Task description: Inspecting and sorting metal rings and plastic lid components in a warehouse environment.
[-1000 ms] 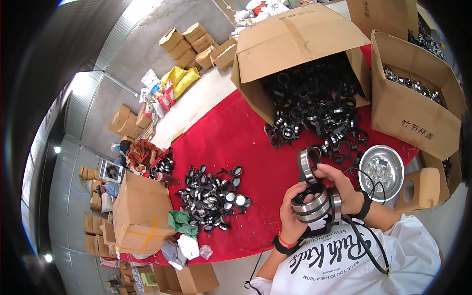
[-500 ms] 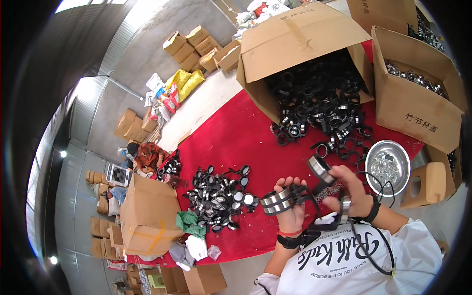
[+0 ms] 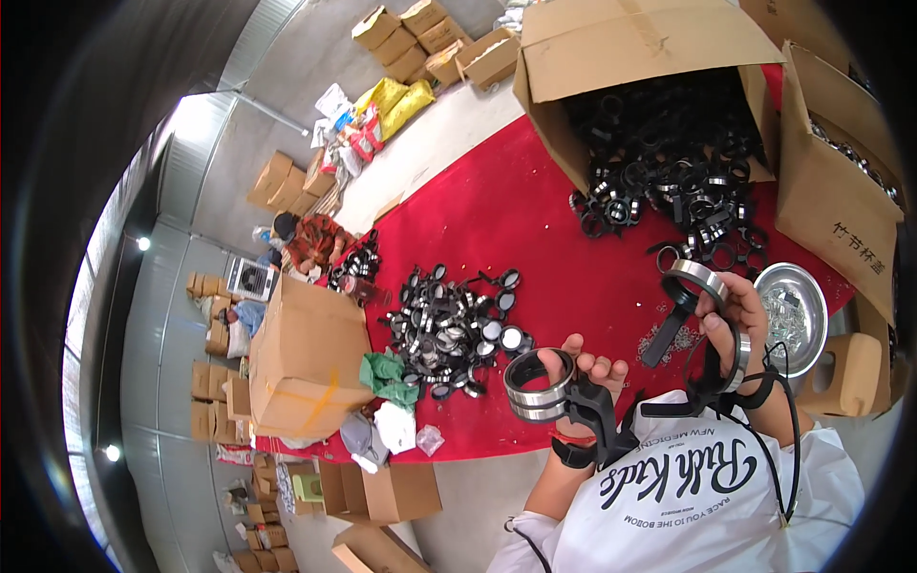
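Clearly, the right hand point(image 3: 745, 310) is nearer the metal bowl point(image 3: 817, 320), gripping a silver ring point(image 3: 705, 275) left of it, whose black handle point(image 3: 663, 341) slants down-left toward the left hand point(image 3: 590, 387), which holds a second ring point(image 3: 540, 407) farther from the bowl, fingers partly spread.

Left hand point(image 3: 602, 374) grips black-and-silver rings point(image 3: 537, 408); right hand point(image 3: 747, 307) holds 2 ring pieces point(image 3: 702, 275). Parts pile point(image 3: 444, 329) lies on red tablecloth point(image 3: 468, 229); metal bowl point(image 3: 819, 310) near right hand.
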Motion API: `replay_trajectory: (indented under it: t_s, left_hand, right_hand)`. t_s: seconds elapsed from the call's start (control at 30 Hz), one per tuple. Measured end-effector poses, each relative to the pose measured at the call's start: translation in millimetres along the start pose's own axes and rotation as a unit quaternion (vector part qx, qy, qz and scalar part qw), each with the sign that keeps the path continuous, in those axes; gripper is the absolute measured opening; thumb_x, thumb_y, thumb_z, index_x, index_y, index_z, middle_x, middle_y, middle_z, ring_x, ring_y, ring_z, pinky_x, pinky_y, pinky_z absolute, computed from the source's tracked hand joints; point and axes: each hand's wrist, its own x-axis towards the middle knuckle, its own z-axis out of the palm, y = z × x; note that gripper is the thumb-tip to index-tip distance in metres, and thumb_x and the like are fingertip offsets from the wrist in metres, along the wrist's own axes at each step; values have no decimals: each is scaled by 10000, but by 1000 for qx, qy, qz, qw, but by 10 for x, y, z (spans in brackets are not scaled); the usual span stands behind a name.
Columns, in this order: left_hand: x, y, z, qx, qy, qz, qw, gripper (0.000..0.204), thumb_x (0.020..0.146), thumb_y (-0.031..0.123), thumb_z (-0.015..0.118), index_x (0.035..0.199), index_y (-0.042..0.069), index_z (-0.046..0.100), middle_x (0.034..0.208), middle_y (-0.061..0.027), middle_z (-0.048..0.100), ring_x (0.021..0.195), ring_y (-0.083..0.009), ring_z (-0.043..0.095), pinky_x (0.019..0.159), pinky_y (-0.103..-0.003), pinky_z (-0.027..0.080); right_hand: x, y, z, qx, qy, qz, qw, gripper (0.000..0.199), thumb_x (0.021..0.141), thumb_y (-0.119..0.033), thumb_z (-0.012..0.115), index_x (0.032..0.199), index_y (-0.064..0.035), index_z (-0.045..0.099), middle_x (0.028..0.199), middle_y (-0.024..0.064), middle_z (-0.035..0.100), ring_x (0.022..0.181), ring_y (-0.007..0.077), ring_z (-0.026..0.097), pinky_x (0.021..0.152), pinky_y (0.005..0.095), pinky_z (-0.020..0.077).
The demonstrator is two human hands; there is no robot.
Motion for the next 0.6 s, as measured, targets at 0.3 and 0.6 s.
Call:
replay_trajectory:
  t_s: [0.3, 0.6]
  left_hand:
    - [-66, 113, 32, 38, 69, 39, 996, 412, 903, 446, 384, 980, 130, 638, 934, -33, 649, 835, -155, 560, 812, -346, 364]
    - [-25, 322, 187, -7, -60, -26, 998, 549, 916, 477, 232, 732, 174, 652, 967, 19, 631, 842, -100, 502, 805, -333, 309]
  right_hand:
    - [-10, 21, 112, -9, -52, 15, 999, 371, 788, -111, 579, 1127, -17, 461, 869, 49, 533, 786, 93, 514, 690, 219, 405]
    - [24, 15, 124, 27, -41, 12, 999, 373, 823, -150, 559, 1152, -12, 449, 917, 83, 548, 851, 130, 543, 641, 225, 460]
